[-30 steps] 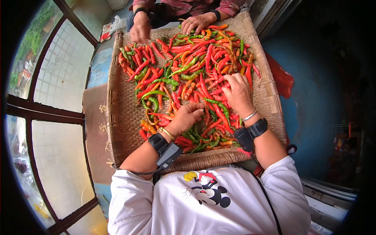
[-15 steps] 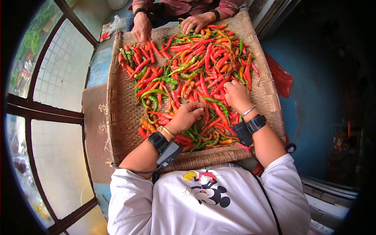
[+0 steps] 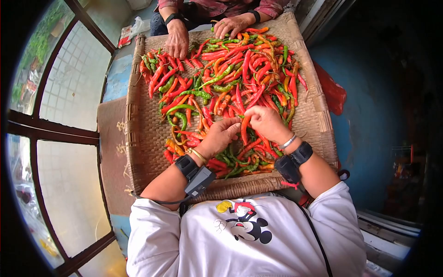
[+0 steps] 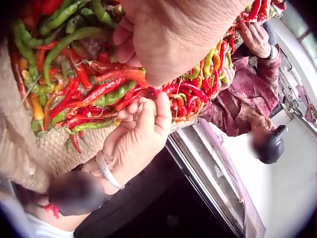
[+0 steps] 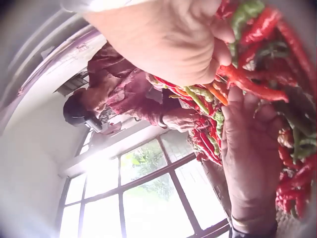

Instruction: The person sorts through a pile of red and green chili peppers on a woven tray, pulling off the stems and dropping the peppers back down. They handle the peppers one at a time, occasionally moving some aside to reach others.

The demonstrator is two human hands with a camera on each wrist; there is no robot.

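Bare hands meet over a woven tray point(image 3: 159, 124) heaped with red, green and orange chili peppers. Pinched between the fingers of my right hand point(image 3: 268, 124) is a red chili pepper point(image 3: 245, 132), its body hanging down toward the pile. My left hand point(image 3: 218, 138) comes in from the left, thumb and forefinger closed together at the top end of that same pepper. In the right wrist view the red pepper point(image 5: 257, 88) points away from the right fingers, above the left fingertips. The left wrist view has both hands' fingertips close together, partly hiding the pepper's end.
Across the tray another person has one hand point(image 3: 177, 42) at the peppers on the far left and the other hand point(image 3: 230, 26) on the far edge of the pile. Framed windows point(image 3: 69, 134) stand to the left. A red bag point(image 3: 330, 90) lies beyond the tray's right rim.
My right hand has moved left from the right-hand peppers to my left hand, bringing a red chili pepper. My left hand stays in place. The other person's hand at far left has shifted over the peppers.
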